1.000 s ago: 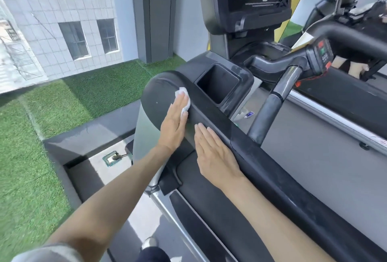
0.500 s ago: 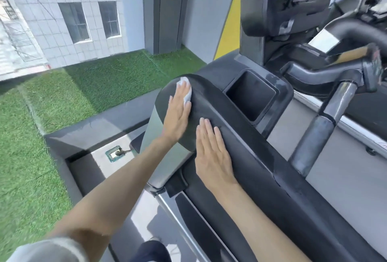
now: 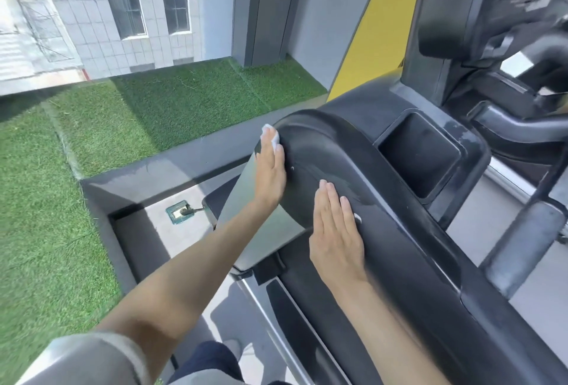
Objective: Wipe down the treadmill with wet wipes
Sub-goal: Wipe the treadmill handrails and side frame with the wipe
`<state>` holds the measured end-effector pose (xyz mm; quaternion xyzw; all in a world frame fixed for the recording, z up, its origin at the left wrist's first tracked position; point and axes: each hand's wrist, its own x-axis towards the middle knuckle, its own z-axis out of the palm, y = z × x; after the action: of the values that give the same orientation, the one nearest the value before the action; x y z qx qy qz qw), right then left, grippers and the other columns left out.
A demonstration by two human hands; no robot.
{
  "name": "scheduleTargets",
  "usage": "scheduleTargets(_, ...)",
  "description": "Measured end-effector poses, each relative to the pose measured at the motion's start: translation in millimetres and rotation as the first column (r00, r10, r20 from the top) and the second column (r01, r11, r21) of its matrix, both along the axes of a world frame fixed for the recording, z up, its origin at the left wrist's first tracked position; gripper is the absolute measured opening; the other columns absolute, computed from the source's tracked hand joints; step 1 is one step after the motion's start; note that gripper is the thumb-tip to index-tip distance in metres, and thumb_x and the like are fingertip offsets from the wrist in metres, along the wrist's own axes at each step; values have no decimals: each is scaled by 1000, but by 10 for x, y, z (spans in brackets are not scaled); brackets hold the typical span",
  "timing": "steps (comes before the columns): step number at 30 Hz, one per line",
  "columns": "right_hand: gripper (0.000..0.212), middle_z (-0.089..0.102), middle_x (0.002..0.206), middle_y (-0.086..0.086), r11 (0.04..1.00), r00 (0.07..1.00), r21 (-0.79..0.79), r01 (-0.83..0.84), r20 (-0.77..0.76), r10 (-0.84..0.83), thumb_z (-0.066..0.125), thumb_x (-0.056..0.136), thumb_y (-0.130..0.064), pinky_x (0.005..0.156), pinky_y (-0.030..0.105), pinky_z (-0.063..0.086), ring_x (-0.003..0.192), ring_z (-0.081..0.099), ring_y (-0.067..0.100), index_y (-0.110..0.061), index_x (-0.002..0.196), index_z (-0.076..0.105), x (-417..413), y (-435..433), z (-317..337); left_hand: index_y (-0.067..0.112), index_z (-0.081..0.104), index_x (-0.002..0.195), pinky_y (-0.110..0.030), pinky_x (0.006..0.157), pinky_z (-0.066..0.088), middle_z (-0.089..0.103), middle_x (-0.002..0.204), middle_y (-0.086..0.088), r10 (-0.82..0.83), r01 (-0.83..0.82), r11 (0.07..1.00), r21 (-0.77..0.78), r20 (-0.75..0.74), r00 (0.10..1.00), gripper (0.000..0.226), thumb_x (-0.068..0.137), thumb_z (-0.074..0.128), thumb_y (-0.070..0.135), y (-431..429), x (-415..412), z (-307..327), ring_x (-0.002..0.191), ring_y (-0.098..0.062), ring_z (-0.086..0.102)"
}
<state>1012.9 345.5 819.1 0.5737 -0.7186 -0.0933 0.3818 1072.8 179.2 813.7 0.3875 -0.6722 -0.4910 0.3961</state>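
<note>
The black treadmill side arm (image 3: 399,231) curves from its rounded front end down toward me. My left hand (image 3: 270,169) lies flat with straight fingers on the outer left side of that rounded end, pressing a white wet wipe (image 3: 270,137) that shows past my fingertips. My right hand (image 3: 335,231) rests flat, fingers straight and together, on top of the arm just behind, holding nothing. A wet sheen marks the plastic between both hands.
A square cup recess (image 3: 421,154) sits in the arm ahead of my right hand. The console (image 3: 491,0) and black handlebars (image 3: 522,129) rise at the right. Left of the treadmill lie a dark ledge (image 3: 153,175), a floor socket (image 3: 181,215) and green turf (image 3: 61,200).
My left hand has slid the wipe forward and leftward around the rounded front end of the arm. My right hand stays flat on the arm. The view has swung left.
</note>
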Motion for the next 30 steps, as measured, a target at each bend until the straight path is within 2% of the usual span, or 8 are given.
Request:
scheduleTargets(4,57,21,155,17,1000,1000,-8,-4,-14,4,6,92,-2,120,42,1,144,21,26,7,147,17,-24,-10,-10,21,10,152,-36,117,-9,-3,156,19,-163,162,923,-348,25,986,49,104,20,27,220,-39,-38,145,-2,-7)
scheduleTargets(9,57,22,155,16,1000,999,18,0,-38,1,8,91,-2,120,42,2,144,24,24,9,147,13,-18,2,10,18,9,154,-45,119,-5,4,158,15,106,-101,962,254,-4,994,50,106,18,31,-131,-63,-214,142,4,1)
scheduleTargets(14,57,20,155,18,1000,998,24,18,-65,-16,10,92,-4,120,44,-1,144,21,27,8,147,16,-29,3,-7,23,9,154,-28,111,-18,-5,151,29,-95,85,983,-160,-55,994,52,104,21,33,249,-117,-61,141,9,-10)
scheduleTargets(17,57,18,154,20,999,998,37,13,-70,-11,5,91,-1,120,45,-1,143,18,31,10,146,15,-50,9,-10,24,9,154,-36,116,-15,2,151,32,38,-30,994,107,-71,997,49,106,20,29,47,-129,-175,134,21,-4)
scheduleTargets(20,57,18,154,21,999,997,43,0,-71,3,8,91,-2,120,45,0,142,18,32,10,146,17,-57,18,2,20,12,154,-45,119,-5,7,158,17,139,-97,928,360,-93,986,49,106,18,28,-80,-71,-348,143,3,2)
scheduleTargets(23,57,16,154,22,999,998,34,-5,-59,7,8,91,-2,120,45,-2,142,17,33,10,146,17,-56,15,-4,33,5,150,-43,120,-1,2,152,29,19,10,993,119,-241,970,48,105,22,30,154,-101,-298,145,1,2)
scheduleTargets(26,57,16,154,22,999,999,31,-8,-51,10,10,91,-3,119,46,-4,142,16,35,10,145,18,-52,2,-12,37,9,149,-40,116,-10,3,152,29,14,-19,999,-32,-157,988,46,105,21,32,33,-150,-165,143,6,-1)
scheduleTargets(30,57,15,154,22,1000,998,27,-14,-58,15,5,91,-1,119,45,-3,142,16,34,10,145,17,-61,8,0,22,21,152,-37,120,1,17,158,9,205,-162,879,449,-48,978,51,104,19,39,-389,-90,-246,145,-6,12)
